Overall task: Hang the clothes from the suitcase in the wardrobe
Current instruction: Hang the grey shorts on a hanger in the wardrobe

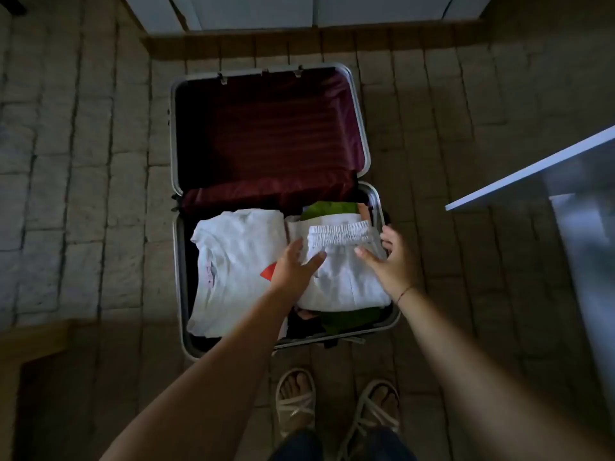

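Both grips spread over the folded white garment in the open suitcase.

Head view: the suitcase (364,134) lies open on the tiled floor at frame centre, its maroon-lined lid toward the top. My left grip (293,267) rests open on the left edge of the white elastic-waist garment (346,281), thumb on top. My right grip (392,264) is open too, fingers straight at the right edge. The garment sits lower right in the case, over a green garment (329,207), beside a folded white T-shirt (233,257).
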Available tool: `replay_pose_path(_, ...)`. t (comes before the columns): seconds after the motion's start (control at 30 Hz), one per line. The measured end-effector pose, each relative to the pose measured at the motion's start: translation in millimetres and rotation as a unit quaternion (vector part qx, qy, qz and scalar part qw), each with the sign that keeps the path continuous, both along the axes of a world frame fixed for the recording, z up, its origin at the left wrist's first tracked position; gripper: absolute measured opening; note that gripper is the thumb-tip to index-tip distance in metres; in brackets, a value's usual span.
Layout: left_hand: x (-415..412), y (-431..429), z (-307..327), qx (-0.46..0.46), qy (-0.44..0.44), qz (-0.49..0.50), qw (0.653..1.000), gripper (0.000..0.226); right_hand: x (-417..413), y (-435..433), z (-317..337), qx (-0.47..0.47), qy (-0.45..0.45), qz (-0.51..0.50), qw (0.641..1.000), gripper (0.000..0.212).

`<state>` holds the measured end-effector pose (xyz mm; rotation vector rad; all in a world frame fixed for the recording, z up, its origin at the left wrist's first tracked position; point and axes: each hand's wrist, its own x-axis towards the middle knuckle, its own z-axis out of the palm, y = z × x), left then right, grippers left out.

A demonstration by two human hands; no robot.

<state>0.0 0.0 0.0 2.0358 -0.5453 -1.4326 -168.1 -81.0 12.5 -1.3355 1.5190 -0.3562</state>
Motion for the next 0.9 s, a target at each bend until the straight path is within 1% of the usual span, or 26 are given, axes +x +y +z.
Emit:
replay_pose_path(0.07,-3.1,-8.2,-17.0,-0.009,0.004,-0.005,1.0,0.07,2.8,-6.0,-15.2,-0.007,0.011,0.004,1.0,0.061)
replay_pose_path(0.1,-3.9,-10.3,-28.1,-0.013,0.015,-0.006,1.0,0.065,2.6,-8.8,-24.9,-0.01,0.019,0.009,1.0,0.057)
replay_pose_path(0.13,-4.9,-13.4,-34.0,-0.016,0.025,-0.004,1.0,0.055,3.1,-11.0,-32.6,-0.01,0.021,0.01,1.0,0.055)
replay_pose_path(0.2,-6.1,-19.1,-44.2,-0.021,0.013,0.008,1.0,0.034,2.4,-14.9,-44.5,-0.019,0.033,0.014,0.999,0.057)
replay_pose_path(0.23,-6.1,-22.4,-45.4,-0.019,0.003,0.014,1.0,0.032,1.3,-17.1,-47.5,-0.019,0.045,0.013,0.999,0.059)
replay_pose_path(0.27,-6.0,-26.2,-42.1,-0.009,-0.009,0.018,1.0,0.039,1.1,-19.3,-48.1,-0.012,0.056,0.015,0.998,0.058)
replay_pose_path(0.3,-5.3,-27.9,-44.4,-0.004,-0.019,0.011,1.0,0.041,0.3,-20.8,-48.0,0.001,0.057,0.017,0.998,0.053)
replay_pose_path(0.37,-5.0,-30.0,-37.8,-0.006,-0.024,-0.01,1.0,0.036,-1.7,-23.3,-43.2,0.03,0.042,0.022,0.998,0.037)
replay_pose_path(0.43,-5.6,-29.7,-21.5,-0.01,-0.011,-0.018,1.0,0.036,-4.6,-23.2,-28.3,0.048,0.018,0.014,0.999,0.031)
replay_pose_path(0.5,-5.6,-28.9,2.7,-0.027,-0.001,-0.015,1.0,0.038,-8.4,-21.0,-6.5,0.059,-0.02,-0.005,0.998,0.03)
replay_pose_path(0.6,-2.9,-32.8,55.3,-0.054,-0.001,-0.027,0.998,0.024,-10.2,-17.9,42.4,0.076,-0.078,-0.031,0.994,0.023)
replay_pose_path(0.67,1.0,-38.8,101.2,-0.073,0.006,-0.031,0.997,0.02,-9.9,-20.0,82.6,0.081,-0.105,-0.037,0.991,0.023)
replay_pose_path(0.83,13.0,-59.6,221.8,-0.135,0.006,-0.039,0.99,0.027,-7.7,-29.6,209.1,0.06,-0.18,-0.011,0.982,0.048)
replay_pose_path(0.9,16.5,-68.5,273.6,-0.161,0.005,-0.051,0.986,0.025,-6.4,-34.9,263.6,0.046,-0.18,0.008,0.983,0.061)
